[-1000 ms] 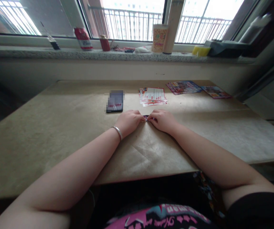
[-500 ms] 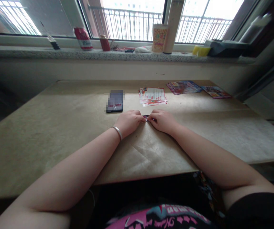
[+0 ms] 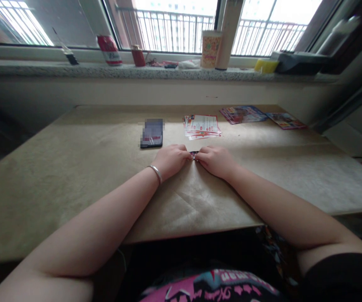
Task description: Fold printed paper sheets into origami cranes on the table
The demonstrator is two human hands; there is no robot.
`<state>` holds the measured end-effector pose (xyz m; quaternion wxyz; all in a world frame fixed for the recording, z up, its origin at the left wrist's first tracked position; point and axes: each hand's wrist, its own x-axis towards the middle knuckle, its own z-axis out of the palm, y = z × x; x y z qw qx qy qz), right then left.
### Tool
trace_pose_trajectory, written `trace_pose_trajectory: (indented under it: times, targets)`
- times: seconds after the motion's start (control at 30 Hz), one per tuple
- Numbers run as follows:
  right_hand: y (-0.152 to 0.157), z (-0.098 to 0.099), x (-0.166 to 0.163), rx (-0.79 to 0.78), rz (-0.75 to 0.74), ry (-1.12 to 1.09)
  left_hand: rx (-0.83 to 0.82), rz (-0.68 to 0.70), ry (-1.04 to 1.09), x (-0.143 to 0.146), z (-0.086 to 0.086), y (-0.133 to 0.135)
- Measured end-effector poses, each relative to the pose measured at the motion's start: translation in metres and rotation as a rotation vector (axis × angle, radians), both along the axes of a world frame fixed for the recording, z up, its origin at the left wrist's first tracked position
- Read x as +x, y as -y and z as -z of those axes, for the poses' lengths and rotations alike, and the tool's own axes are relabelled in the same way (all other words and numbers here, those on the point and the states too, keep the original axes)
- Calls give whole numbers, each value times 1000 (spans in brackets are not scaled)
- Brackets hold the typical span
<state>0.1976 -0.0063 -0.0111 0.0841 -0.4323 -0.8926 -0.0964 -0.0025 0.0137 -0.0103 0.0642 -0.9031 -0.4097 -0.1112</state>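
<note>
Both hands meet over the bench (image 3: 83, 159), about midway along its length and between its near edge and its far edge. There, between the fingertips, is a small dark patterned piece (image 3: 194, 154), mostly hidden, with some purple and a pale spot showing. The left hand (image 3: 172, 160) has its grip pinching the piece's left end, fingers bent and held close; a silver bangle (image 3: 156, 173) circles that wrist. The right hand (image 3: 216, 160) has its grip pinching the right end, the knuckles curled over. Whether the piece touches the bench top cannot be told.

Just beyond the left hand, toward the far edge, a dark phone (image 3: 153, 132) lies flat, partly pixelated. Beyond the gap between the hands, nearer the far edge, is a loose pile of white-and-red cards (image 3: 203, 125). Farther right, close to the far edge, lies a fanned stack of blue and red cards (image 3: 247, 114), and next to it, by the far right corner, a smaller colourful stack (image 3: 285, 120).
</note>
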Motion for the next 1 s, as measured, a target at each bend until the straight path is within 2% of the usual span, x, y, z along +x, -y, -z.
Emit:
trace_pose_trajectory:
  times: [0.17,0.5,0.73,1.0]
  targets:
    - [-1,1,2,-20,34,-67,-6,25,-23,-2,-1,1]
    - [-5,-1,0,-71,46,-115,-38,193,-84,-14,-8,1]
    - [-4,-2,3,-88,44,-111,-10,105,-189,-4,-15,12]
    - [-4,-1,3,-100,48,-119,-32,70,-230,-10,-19,10]
